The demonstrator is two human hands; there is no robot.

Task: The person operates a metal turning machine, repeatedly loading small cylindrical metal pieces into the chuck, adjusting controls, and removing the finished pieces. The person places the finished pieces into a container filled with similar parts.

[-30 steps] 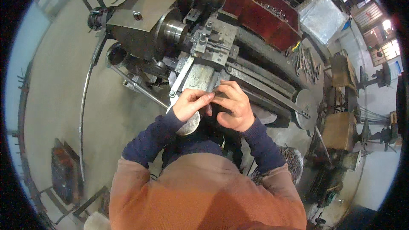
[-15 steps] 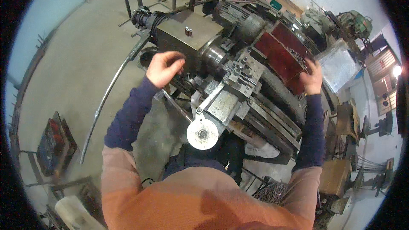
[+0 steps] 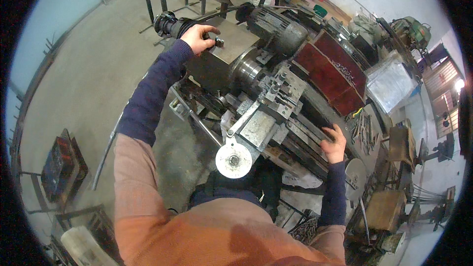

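1. I saw the left hand (image 3: 198,38) reaching far and left, resting on the top of the lathe headstock (image 3: 231,44). Its fingers curled around a small dark knob (image 3: 218,42); the hand hid most of the knob, so I could not tell how firm the grasp was.
2. The right hand (image 3: 335,144) lay on the lathe bed (image 3: 308,138) to the right, fingers bent over a rail. I could not tell whether it gripped anything, as the fingertips were hidden behind the rail edge.
3. The white round handwheel (image 3: 233,159) sat near the body, untouched, well apart from both hands.
4. The tool post (image 3: 283,93) stood between the hands, its details hard to make out.
5. The red tray (image 3: 330,71) lay beyond the bed, far right.
6. The torso covered the machine's near base.
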